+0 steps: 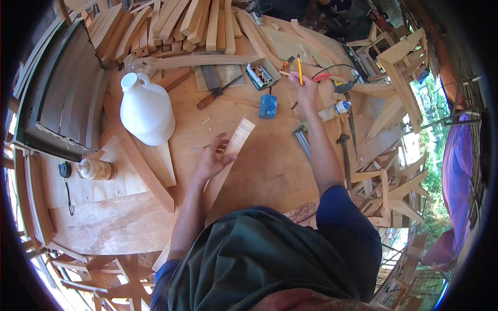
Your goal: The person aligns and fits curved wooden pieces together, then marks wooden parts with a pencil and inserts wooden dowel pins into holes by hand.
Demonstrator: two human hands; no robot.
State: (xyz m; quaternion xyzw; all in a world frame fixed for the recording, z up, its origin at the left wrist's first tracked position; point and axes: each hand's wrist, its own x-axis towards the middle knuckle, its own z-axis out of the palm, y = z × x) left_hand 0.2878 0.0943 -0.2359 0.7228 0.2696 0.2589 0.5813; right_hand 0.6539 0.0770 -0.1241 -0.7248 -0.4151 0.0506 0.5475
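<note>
My left hand (213, 159) is around a long pale wooden piece (239, 136), thumb on its near side and fingers on the other. The piece slants from the table's middle toward my body, its upper end free. Over the right part of the table, my right hand (305, 89) pinches a yellow pencil (300, 70) that points up and away. Just left of that hand sits a small box of dowel-like pieces (262, 74). A blue block (268, 106) lies below the box.
A white jug (147, 110) and a brown bottle (97, 169) stand left. A chisel-like tool (212, 98) lies mid-table. Curved wooden pieces (181, 23) are piled at the back. A clamp (344, 150), a glue bottle (335, 110) and chair frames (397, 78) are right.
</note>
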